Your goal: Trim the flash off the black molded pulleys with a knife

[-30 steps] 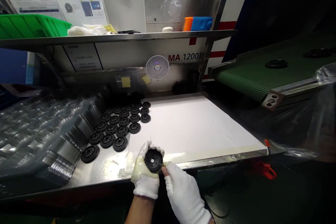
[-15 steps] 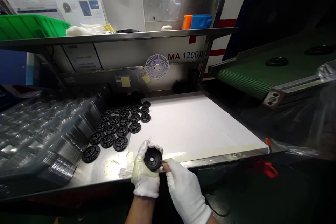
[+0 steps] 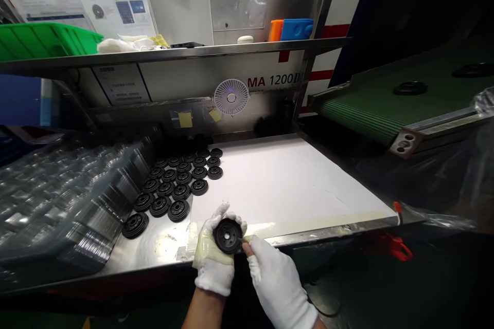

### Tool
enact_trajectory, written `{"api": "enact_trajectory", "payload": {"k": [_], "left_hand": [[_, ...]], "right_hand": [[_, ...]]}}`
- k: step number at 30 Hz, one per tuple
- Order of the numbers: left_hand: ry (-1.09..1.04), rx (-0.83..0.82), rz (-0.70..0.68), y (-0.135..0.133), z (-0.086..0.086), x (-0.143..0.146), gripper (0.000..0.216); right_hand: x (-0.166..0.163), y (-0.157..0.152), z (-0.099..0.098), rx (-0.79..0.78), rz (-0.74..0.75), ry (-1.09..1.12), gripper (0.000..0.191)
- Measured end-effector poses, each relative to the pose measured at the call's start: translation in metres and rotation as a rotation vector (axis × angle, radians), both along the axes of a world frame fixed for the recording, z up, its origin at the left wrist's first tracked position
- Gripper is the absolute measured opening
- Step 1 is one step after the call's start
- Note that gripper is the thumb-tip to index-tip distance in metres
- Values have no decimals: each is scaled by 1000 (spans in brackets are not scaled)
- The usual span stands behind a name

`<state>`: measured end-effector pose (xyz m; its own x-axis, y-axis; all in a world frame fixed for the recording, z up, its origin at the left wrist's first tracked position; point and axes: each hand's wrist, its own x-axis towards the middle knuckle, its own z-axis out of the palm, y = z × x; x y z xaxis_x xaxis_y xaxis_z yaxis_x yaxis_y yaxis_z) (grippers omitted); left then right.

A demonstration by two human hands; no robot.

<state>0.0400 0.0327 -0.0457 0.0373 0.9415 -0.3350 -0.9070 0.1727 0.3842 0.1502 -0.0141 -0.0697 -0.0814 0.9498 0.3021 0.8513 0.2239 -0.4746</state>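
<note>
My left hand (image 3: pixel 214 262), in a white glove with a yellowed palm, holds a black ribbed rubber disc (image 3: pixel 228 236) upright by its rim. The disc has a small central hole. My right hand (image 3: pixel 276 282), also gloved, pinches a small thin tool (image 3: pixel 241 240) whose tip meets the disc's edge. Its fingers partly hide the tool. Beyond my hands, several more black discs (image 3: pixel 178 211) lie in rows on the steel table.
A white sheet (image 3: pixel 281 185) covers the steel table (image 3: pixel 154 249). Stacked clear plastic trays (image 3: pixel 65 200) lie to the left. A green conveyor belt (image 3: pixel 370 103) carrying black discs runs at the right. Above stand a steel shelf (image 3: pixel 193 51), a green bin (image 3: pixel 42 41) and a small fan (image 3: pixel 231 96).
Both hands and the disc have shifted slightly right, and the view has moved a little. My hands keep the same hold on the disc and the tool.
</note>
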Motion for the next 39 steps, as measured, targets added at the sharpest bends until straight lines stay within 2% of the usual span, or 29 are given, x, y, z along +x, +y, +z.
{"api": "enact_trajectory", "payload": {"k": [4, 8, 11, 14, 20, 23, 25, 28, 33, 36, 39], "left_hand": [[-78, -95, 69, 7, -1, 5, 7], [-53, -86, 137, 6, -1, 6, 13], [14, -25, 31, -1, 1, 3, 31], [17, -3, -68, -3, 1, 1, 33], [-33, -86, 67, 5, -3, 6, 16], [14, -26, 110, 2, -4, 6, 26], [50, 11, 35, -2, -3, 2, 36], [64, 23, -58, -6, -2, -3, 43], [51, 53, 35, -4, -2, -6, 38], [23, 20, 77, -2, 0, -8, 37], [34, 4, 89, -3, 6, -12, 36]], "right_hand": [[-6, -5, -3, 48, -2, -7, 24], [-14, -6, 0, 46, 22, 0, 24], [-9, -4, 2, 34, 20, 23, 23], [-2, -2, 2, 12, 17, 57, 21], [-9, -8, -2, 44, 2, 0, 23], [-13, -9, 0, 57, 20, -6, 25], [-10, -8, 0, 53, 20, 7, 25], [-5, -5, 0, 34, 2, 24, 25], [-9, -9, 3, -6, 43, 12, 24], [-13, -12, 7, -58, 140, 103, 26], [-9, -11, 14, -151, 135, 194, 31]]}}
